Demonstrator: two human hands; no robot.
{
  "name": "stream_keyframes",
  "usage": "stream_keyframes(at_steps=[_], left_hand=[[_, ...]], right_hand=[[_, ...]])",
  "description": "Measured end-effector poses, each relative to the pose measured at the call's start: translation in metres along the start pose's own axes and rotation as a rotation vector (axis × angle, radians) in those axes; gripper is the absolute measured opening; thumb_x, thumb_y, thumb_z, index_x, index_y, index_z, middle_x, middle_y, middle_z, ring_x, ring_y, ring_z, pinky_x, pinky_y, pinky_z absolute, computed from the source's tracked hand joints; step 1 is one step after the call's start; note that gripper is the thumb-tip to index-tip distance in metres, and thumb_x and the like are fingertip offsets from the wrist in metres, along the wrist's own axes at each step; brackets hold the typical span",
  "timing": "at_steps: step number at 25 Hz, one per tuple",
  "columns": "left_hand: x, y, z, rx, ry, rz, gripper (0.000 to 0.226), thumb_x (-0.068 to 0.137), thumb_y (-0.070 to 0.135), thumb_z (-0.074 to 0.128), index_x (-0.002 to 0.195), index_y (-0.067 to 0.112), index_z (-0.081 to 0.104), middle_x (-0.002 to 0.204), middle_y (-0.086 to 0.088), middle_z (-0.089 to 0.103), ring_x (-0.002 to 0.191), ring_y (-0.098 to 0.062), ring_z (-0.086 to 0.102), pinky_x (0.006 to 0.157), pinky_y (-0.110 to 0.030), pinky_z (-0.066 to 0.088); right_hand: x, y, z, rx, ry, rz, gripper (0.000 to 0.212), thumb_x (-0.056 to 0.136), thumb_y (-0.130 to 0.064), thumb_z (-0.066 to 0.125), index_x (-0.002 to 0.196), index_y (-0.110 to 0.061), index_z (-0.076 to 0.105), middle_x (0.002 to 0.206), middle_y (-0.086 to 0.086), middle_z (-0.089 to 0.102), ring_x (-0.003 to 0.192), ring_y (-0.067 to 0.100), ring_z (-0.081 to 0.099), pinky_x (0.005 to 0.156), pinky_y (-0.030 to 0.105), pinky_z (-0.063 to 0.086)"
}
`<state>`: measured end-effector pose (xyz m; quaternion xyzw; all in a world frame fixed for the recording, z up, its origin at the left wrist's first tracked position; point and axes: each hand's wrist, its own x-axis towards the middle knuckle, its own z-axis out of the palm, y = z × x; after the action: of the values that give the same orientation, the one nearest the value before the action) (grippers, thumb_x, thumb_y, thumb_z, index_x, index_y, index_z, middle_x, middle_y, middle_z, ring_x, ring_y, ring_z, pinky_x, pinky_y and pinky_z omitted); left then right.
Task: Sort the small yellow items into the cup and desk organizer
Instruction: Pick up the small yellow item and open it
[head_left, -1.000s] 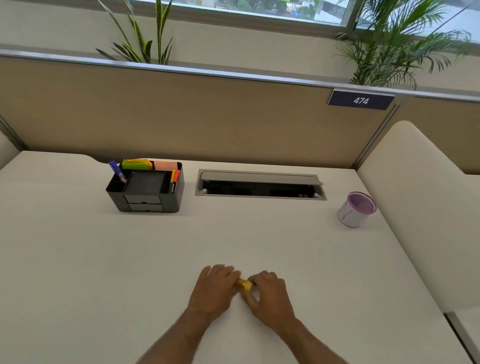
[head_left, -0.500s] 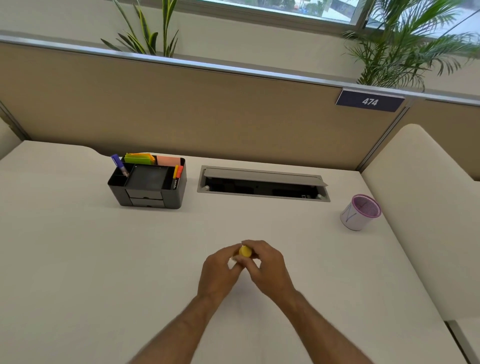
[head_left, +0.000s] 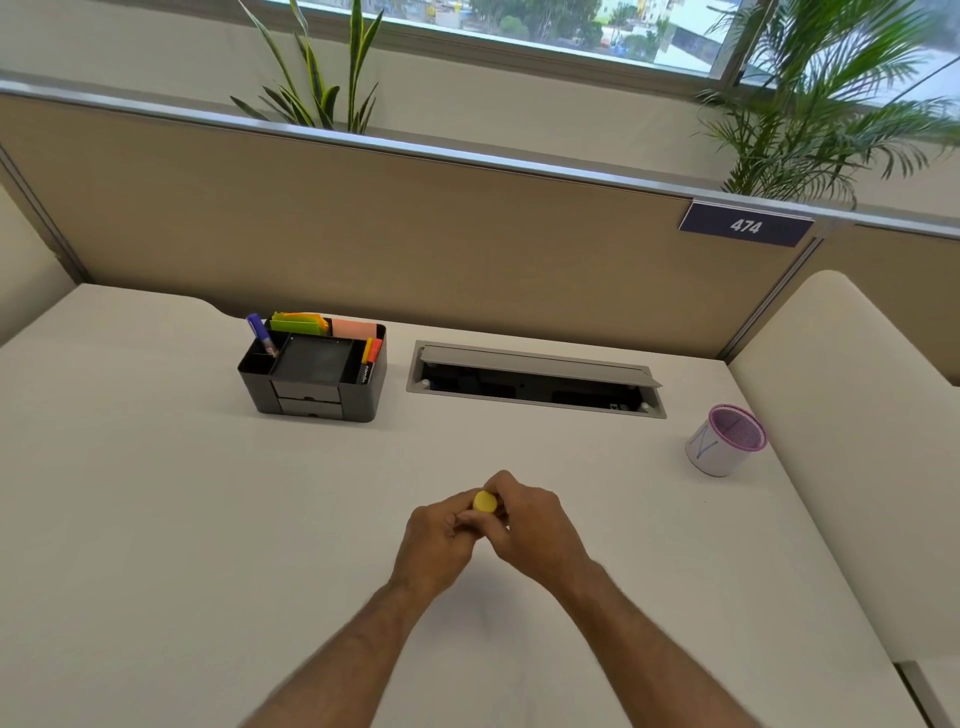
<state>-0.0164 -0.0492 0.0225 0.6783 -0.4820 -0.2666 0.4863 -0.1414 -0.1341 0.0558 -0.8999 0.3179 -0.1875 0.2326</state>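
Note:
A small yellow item (head_left: 485, 502) with a round end shows between my fingertips, above the middle of the white desk (head_left: 156, 519). My left hand (head_left: 439, 545) and my right hand (head_left: 535, 530) are pressed together around it, both pinching it; most of it is hidden by the fingers. The dark desk organizer (head_left: 314, 371) stands at the back left, holding pens and coloured sticky notes. The white cup (head_left: 724, 440) with a purple mesh rim stands at the back right, apart from both hands.
An open grey cable tray (head_left: 535, 379) is set into the desk between organizer and cup. A tan partition (head_left: 415, 244) with a "474" label closes the back. A cream padded divider (head_left: 852, 441) rises along the right edge.
Both hands have lifted off the desk and moved a little forward with the yellow item, which now points its round end up between the fingertips.

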Motion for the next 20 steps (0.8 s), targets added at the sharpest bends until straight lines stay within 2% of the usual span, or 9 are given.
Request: stream_keyframes(at_steps=[2,4,7,11,14,16,20], left_hand=[[-0.001,0.001,-0.002,0.008,-0.014,0.003,0.03,0.089,0.007,0.066,0.1,0.035,0.07,0.077,0.034,0.068,0.073,0.003,0.065,0.062,-0.007,0.046],[-0.001,0.0,-0.002,0.008,-0.024,-0.006,0.03,0.089,0.006,0.065,0.098,0.034,0.07,0.075,0.034,0.068,0.072,0.002,0.064,0.063,-0.008,0.046],[-0.002,-0.001,-0.001,0.005,-0.054,-0.006,0.031,0.088,0.005,0.064,0.096,0.035,0.07,0.077,0.029,0.07,0.074,0.0,0.065,0.065,-0.01,0.047],[-0.001,-0.004,-0.002,-0.002,-0.091,-0.014,0.031,0.088,0.002,0.065,0.1,0.029,0.072,0.088,0.013,0.075,0.082,-0.006,0.068,0.072,-0.016,0.054],[-0.001,-0.006,-0.003,0.02,-0.09,-0.022,0.025,0.088,0.003,0.067,0.102,0.024,0.071,0.087,0.011,0.073,0.08,-0.007,0.068,0.072,-0.014,0.053],[-0.002,-0.004,-0.002,0.001,-0.063,-0.017,0.025,0.088,0.004,0.067,0.104,0.024,0.071,0.085,0.014,0.072,0.079,-0.003,0.068,0.07,-0.01,0.051],[0.0,0.002,0.0,-0.097,-0.02,-0.02,0.028,0.088,0.006,0.068,0.108,0.026,0.071,0.102,0.009,0.075,0.093,-0.003,0.069,0.083,-0.018,0.056]], right_hand=[[0.0,-0.001,-0.001,-0.019,-0.021,-0.001,0.038,0.091,-0.049,0.06,0.095,-0.012,0.055,0.076,0.006,0.07,0.061,0.021,0.063,0.058,0.038,0.056],[-0.001,-0.002,-0.001,-0.035,-0.035,-0.006,0.04,0.092,-0.05,0.059,0.093,-0.011,0.054,0.073,0.007,0.068,0.059,0.023,0.061,0.057,0.039,0.055],[-0.002,-0.002,-0.003,-0.057,-0.051,-0.017,0.041,0.092,-0.05,0.058,0.092,-0.01,0.052,0.07,0.008,0.066,0.057,0.024,0.059,0.053,0.04,0.053],[-0.004,-0.002,-0.004,-0.068,-0.056,-0.012,0.04,0.094,-0.05,0.057,0.095,-0.012,0.047,0.065,0.007,0.063,0.053,0.024,0.058,0.05,0.038,0.05],[-0.004,-0.004,-0.004,-0.053,-0.045,0.005,0.039,0.093,-0.051,0.056,0.1,-0.014,0.049,0.069,0.006,0.067,0.055,0.023,0.061,0.054,0.039,0.055],[-0.003,-0.006,-0.005,-0.041,-0.008,0.011,0.037,0.092,-0.051,0.059,0.101,-0.015,0.053,0.073,0.005,0.07,0.058,0.021,0.064,0.058,0.038,0.058],[-0.001,-0.009,-0.013,0.044,0.172,0.039,0.028,0.086,-0.042,0.071,0.096,-0.017,0.063,0.082,-0.002,0.072,0.068,0.014,0.066,0.063,0.031,0.06]])
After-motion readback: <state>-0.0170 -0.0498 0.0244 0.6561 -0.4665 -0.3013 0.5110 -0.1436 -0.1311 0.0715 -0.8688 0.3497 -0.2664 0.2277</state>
